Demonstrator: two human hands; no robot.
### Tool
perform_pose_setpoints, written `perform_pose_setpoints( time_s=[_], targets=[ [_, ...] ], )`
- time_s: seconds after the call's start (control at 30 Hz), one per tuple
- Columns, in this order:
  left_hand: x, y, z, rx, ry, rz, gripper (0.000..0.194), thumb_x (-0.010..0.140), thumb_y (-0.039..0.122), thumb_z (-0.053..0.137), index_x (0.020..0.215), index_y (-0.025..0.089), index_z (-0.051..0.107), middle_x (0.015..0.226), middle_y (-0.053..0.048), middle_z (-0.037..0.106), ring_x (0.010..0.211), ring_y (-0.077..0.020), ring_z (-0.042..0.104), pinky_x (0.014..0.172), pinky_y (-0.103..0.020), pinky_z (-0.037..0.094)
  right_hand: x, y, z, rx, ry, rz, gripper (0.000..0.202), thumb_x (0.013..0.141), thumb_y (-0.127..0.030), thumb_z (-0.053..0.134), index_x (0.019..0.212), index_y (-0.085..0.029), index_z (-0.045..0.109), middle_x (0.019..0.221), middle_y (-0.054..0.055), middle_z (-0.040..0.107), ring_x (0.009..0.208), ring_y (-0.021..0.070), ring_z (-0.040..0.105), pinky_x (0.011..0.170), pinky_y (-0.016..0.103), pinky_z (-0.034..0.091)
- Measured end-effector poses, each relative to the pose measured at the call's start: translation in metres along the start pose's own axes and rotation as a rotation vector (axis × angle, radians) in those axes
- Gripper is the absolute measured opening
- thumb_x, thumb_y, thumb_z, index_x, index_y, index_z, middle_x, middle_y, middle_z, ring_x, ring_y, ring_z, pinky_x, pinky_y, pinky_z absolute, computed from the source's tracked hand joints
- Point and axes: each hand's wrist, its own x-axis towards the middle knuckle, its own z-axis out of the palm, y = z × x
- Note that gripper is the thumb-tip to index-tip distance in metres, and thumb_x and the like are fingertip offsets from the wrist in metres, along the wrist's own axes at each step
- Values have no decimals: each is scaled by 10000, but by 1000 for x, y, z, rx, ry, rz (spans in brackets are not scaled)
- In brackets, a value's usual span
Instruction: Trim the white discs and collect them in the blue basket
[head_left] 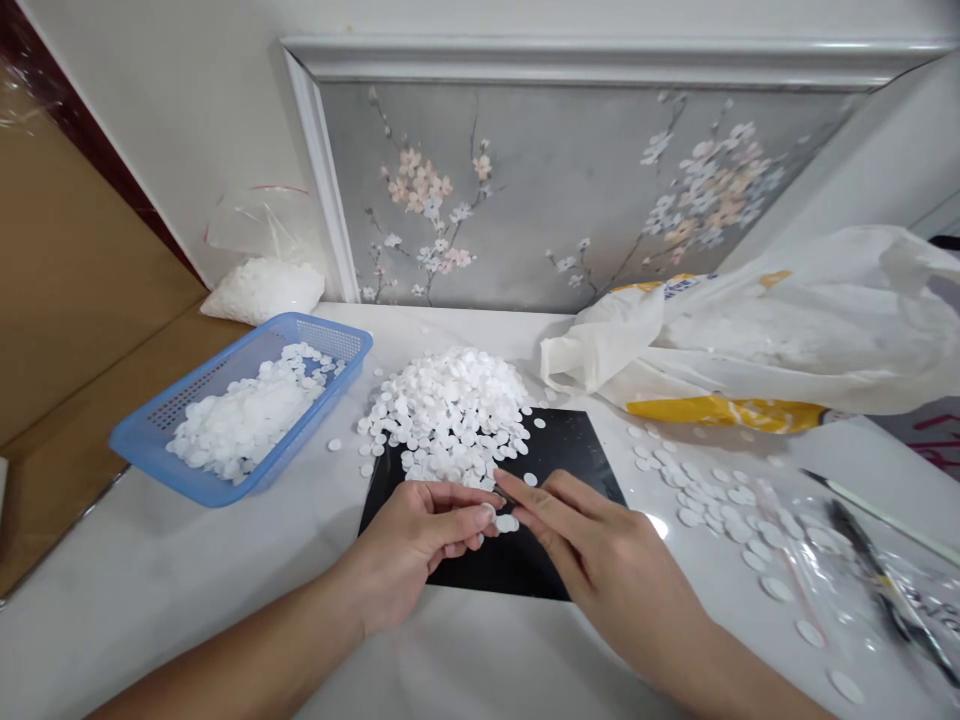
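My left hand (pixel 431 530) is closed, its thumb and fingers pinching a white disc at the tips. A couple of small white discs (pixel 507 523) show just under the fingertips, over a black mat (pixel 589 465). My right hand (pixel 604 545) meets it from the right, fingers pinched around a small dark piece (pixel 502 494) whose kind is too small to tell. The fingertips of both hands nearly touch. Right behind them rises a big pile of white discs (pixel 457 400), partly on the mat and partly on the white tabletop.
On the left stands a blue plastic basket (pixel 187 488) with white discs in it, before a filled clear bag (pixel 262 285). A large white plastic bag (pixel 795 330) lies at right. Loose discs (pixel 705 500), clear packaging and a black pen-like tool (pixel 870 560) lie near it.
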Motion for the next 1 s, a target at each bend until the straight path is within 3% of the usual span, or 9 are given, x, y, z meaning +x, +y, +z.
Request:
perform_pose_setpoints(
  time_s=[0.17,0.3,0.37,0.5,0.7,0.8,1.0],
  targets=[
    [1,1,-3,16,7,40,209,680,318,747,788,150,684,676,-10,612,583,-73,469,549,-192,336,12,31,-13,-23,64,308,382,965,-329,278,1263,-225,494,870,63,646,604,176,600,523,274,437],
    [3,4,-6,30,13,100,254,768,382,655,693,158,562,741,-26,631,591,-74,463,556,-197,337,16,56,-12,52,-53,505,286,907,-432,416,847,-219,597,558,-14,569,510,178,549,491,272,389],
    [4,6,-8,38,19,122,220,789,362,625,737,169,533,776,-42,648,616,-91,494,549,-208,334,17,60,-6,133,-91,463,265,903,-361,433,736,-219,581,630,-3,589,565,168,557,533,271,402],
    [6,10,-10,40,51,113,157,782,267,605,901,192,535,724,-17,621,623,-110,513,518,-211,308,19,58,9,321,-154,382,156,865,-251,484,789,-217,615,857,14,602,705,156,581,637,272,428],
    [8,11,-11,141,48,116,143,848,314,508,838,186,572,632,14,555,567,-87,440,497,-205,274,21,52,11,423,-192,453,98,792,-237,581,701,-208,559,735,-29,542,606,123,491,581,253,377],
    [9,9,-9,252,30,123,173,837,324,544,897,178,614,690,-7,607,583,-87,437,512,-205,289,21,43,7,628,-212,549,112,796,-285,590,726,-207,551,635,-53,507,583,117,455,543,235,348],
    [8,1,-6,437,-25,167,272,784,337,629,1016,198,657,795,-20,648,647,-103,468,552,-218,315,16,15,11,1020,-197,619,142,790,-299,615,829,-202,519,677,-48,561,649,119,517,607,231,391]
  ],
)
